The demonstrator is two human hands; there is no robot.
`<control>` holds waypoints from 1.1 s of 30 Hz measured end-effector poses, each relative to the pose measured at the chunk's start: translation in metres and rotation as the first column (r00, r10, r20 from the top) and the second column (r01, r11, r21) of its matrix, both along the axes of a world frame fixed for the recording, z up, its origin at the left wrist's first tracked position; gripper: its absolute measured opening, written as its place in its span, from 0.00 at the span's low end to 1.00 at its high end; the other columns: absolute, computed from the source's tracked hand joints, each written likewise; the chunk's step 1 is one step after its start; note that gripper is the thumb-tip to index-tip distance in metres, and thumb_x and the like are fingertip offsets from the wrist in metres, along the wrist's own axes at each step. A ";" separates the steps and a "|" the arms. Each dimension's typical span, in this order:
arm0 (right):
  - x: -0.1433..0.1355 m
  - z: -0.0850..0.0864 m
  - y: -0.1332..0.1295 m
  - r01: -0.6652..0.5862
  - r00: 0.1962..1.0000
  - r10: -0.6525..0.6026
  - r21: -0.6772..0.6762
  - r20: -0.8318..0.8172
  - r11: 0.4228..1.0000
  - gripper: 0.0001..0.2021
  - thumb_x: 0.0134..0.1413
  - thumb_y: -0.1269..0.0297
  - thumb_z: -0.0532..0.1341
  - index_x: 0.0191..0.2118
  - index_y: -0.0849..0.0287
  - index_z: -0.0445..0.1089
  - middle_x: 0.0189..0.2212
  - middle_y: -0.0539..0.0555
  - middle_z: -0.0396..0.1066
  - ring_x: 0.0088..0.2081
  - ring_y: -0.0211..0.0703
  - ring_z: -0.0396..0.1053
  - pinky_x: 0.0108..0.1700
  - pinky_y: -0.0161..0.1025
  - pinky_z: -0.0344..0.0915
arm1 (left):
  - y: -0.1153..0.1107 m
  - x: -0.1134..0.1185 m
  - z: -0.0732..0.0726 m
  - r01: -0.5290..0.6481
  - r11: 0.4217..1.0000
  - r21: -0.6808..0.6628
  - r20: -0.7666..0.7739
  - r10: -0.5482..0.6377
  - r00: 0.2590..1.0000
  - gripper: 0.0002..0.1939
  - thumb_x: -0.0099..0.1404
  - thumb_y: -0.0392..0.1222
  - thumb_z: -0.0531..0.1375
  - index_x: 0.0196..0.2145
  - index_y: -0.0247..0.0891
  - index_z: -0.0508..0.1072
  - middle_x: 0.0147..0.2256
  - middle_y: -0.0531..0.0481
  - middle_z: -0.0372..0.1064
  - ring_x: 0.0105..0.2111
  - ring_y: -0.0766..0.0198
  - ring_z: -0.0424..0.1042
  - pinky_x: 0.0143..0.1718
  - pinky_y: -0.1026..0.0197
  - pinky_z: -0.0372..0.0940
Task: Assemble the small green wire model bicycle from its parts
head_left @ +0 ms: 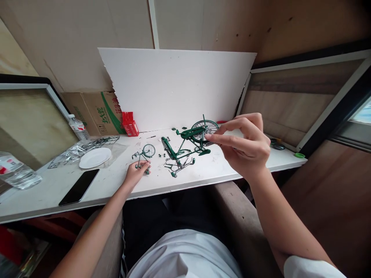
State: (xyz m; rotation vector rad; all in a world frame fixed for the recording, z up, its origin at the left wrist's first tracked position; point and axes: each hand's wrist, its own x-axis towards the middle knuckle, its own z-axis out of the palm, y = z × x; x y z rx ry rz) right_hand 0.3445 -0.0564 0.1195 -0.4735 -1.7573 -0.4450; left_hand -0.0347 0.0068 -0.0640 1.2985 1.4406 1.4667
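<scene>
My left hand [137, 172] is closed on a small front-fork assembly, part of a model bicycle, low over the white table. Its spoked wheel [149, 150] sticks up beyond my fingers. To the right stands a green model bicycle frame [191, 134] with a rear wheel [213, 127], a chain guard and pedals. A handlebar [180, 167] lies by the frame's near end. My right hand [246, 144] is raised in front of the rear wheel, thumb and fingertips pinched together. Whatever is between those fingertips, if anything, is too small to make out.
Tiny loose parts [162, 155] lie between the two assemblies. At the left are a white plate [95, 157], a black phone [79, 187], water bottles [20, 170] and clear wrapping. Behind stand a red box [130, 124], a cardboard box [95, 112] and a white board [179, 85].
</scene>
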 end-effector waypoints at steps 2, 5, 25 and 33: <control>0.000 -0.001 -0.002 0.043 0.999 -0.043 0.032 -0.002 0.999 0.14 0.65 0.60 0.69 0.50 0.27 0.81 0.36 0.52 0.76 0.47 0.55 0.71 0.47 0.56 0.72 | 0.000 0.000 -0.001 0.007 1.000 0.001 -0.003 -0.007 1.000 0.26 0.52 0.59 0.74 0.38 0.33 0.81 0.36 0.41 0.80 0.27 0.60 0.76 0.32 0.58 0.71; 0.000 -0.003 -0.004 0.084 0.996 -0.084 0.071 -0.003 0.994 0.17 0.66 0.62 0.68 0.52 0.25 0.79 0.37 0.51 0.77 0.47 0.54 0.70 0.47 0.54 0.71 | 0.000 0.000 -0.001 0.001 1.000 0.000 -0.009 -0.001 1.000 0.27 0.51 0.60 0.74 0.38 0.33 0.80 0.35 0.42 0.79 0.27 0.60 0.76 0.31 0.59 0.71; 0.050 -0.058 0.136 0.241 0.967 -0.255 -0.419 0.023 0.876 0.08 0.62 0.63 0.66 0.45 0.52 0.82 0.40 0.57 0.76 0.44 0.54 0.70 0.49 0.54 0.70 | -0.005 0.004 0.008 -0.004 1.000 -0.013 -0.020 0.004 1.000 0.31 0.50 0.62 0.74 0.38 0.31 0.79 0.34 0.43 0.78 0.27 0.60 0.76 0.33 0.58 0.71; 0.090 -0.108 0.220 0.325 0.922 -0.363 -0.781 0.136 0.533 0.13 0.55 0.66 0.66 0.45 0.62 0.84 0.37 0.61 0.82 0.39 0.52 0.75 0.46 0.45 0.67 | -0.005 0.005 0.008 -0.003 1.000 0.005 -0.004 0.003 1.000 0.27 0.52 0.58 0.73 0.37 0.31 0.80 0.34 0.43 0.78 0.26 0.61 0.75 0.32 0.59 0.69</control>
